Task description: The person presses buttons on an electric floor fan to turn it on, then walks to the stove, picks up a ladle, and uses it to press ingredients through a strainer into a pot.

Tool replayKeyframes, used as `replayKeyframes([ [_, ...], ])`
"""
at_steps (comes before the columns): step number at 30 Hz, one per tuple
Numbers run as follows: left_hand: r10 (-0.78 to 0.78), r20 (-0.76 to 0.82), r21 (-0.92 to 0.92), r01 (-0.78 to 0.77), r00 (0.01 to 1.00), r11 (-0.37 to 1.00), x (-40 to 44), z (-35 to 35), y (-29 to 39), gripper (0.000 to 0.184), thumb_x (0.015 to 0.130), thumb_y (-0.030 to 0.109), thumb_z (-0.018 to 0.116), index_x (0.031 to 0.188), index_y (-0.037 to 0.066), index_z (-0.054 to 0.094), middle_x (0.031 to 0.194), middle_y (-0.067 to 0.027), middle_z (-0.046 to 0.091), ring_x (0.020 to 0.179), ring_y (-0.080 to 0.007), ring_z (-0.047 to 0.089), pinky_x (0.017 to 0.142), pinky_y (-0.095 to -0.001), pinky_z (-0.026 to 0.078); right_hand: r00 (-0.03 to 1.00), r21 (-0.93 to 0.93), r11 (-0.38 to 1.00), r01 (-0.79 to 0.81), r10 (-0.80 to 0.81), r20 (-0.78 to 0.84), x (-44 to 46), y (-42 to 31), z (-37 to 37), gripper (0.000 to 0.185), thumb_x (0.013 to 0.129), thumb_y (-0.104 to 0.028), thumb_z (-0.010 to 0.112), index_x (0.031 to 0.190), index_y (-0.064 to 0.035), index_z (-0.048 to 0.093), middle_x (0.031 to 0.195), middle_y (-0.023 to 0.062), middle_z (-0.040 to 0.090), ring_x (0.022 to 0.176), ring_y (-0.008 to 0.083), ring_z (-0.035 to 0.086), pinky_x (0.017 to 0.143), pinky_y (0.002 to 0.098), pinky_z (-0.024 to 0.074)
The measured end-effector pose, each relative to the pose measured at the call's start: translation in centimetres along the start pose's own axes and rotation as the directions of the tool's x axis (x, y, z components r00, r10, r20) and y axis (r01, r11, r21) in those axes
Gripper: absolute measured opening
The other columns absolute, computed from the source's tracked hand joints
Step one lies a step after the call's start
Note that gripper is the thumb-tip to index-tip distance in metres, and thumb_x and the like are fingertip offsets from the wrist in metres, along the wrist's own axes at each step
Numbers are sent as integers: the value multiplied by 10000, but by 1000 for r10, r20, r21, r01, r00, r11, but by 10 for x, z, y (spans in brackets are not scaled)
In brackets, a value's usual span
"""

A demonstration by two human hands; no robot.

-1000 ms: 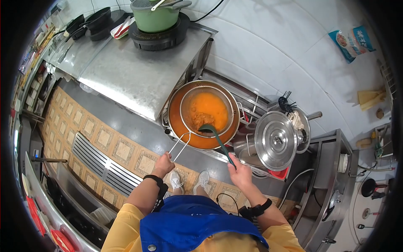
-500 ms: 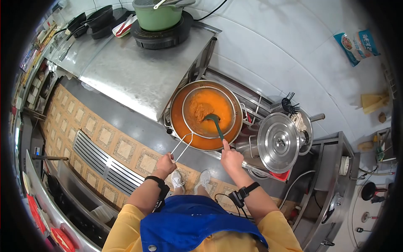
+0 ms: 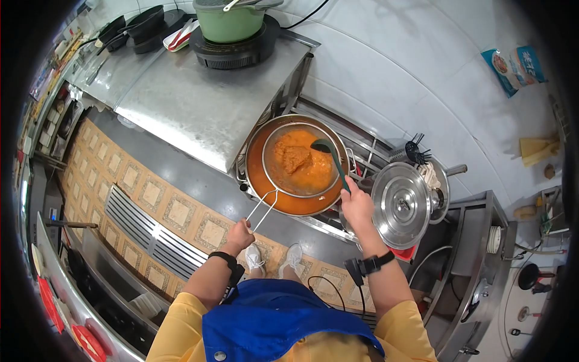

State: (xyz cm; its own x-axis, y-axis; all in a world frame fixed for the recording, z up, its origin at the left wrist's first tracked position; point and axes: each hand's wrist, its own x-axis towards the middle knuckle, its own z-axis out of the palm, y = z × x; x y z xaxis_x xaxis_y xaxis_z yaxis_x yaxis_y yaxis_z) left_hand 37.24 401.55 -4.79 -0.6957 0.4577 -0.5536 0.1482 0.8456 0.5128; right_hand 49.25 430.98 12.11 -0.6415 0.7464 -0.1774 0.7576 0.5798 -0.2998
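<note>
My left hand (image 3: 240,235) is closed round the wire handle of a large round strainer (image 3: 269,190). The strainer rests in a wide metal pot (image 3: 253,199) of orange liquid. A lump of thick orange-brown mash (image 3: 294,158) lies in the strainer, with wet pulp to its right. In my right hand (image 3: 358,207) is a dark green ladle (image 3: 339,168). Its bowl is tilted over the strainer's upper right part; whether it touches the pulp I cannot tell.
Right of the pot is a steel lid (image 3: 401,205), with a pan (image 3: 445,187) behind it. A steel counter (image 3: 193,102) at the upper left bears a green pot (image 3: 229,23) on a black cooker (image 3: 235,55). A floor grate (image 3: 157,234) lies at lower left.
My right hand and the ladle have moved right and slightly up; the ladle's bowl has left the mash in the middle. Less liquid shows in the strainer. My left hand stays put.
</note>
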Motion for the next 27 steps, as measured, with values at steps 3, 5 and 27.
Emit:
replayKeyframes([
  [3, -5, 5, 0, 5, 1000, 1000, -1, -4, 3, 391, 552, 91, 647, 908, 82, 485, 719, -156, 590, 773, -348, 594, 677, -411, 462, 996, 80, 993, -92, 92, 3, 18, 2, 24, 414, 838, -293, 511, 1246, -224, 490, 900, 192, 631, 849, 362, 602, 765, 471, 460],
  [5, -8, -18, 19, 9, 1000, 1000, -3, -4, 5, 394, 551, 89, 648, 909, 83, 484, 717, -156, 590, 772, -348, 593, 676, -412, 462, 987, 191, 969, -156, 159, -2, 24, 8, 51, 425, 841, -291, 505, 1260, -222, 479, 953, 203, 618, 895, 362, 591, 795, 463, 452],
  [27, -16, -28, 39, 17, 999, 999, -5, -3, 6, 389, 567, 103, 642, 927, 82, 494, 785, -192, 603, 827, -369, 594, 720, -425, 468, 984, -12, 1000, 28, -25, 175, -52, 35, 20, 449, 834, -268, 508, 1278, -253, 441, 813, 174, 636, 772, 374, 603, 713, 467, 464],
])
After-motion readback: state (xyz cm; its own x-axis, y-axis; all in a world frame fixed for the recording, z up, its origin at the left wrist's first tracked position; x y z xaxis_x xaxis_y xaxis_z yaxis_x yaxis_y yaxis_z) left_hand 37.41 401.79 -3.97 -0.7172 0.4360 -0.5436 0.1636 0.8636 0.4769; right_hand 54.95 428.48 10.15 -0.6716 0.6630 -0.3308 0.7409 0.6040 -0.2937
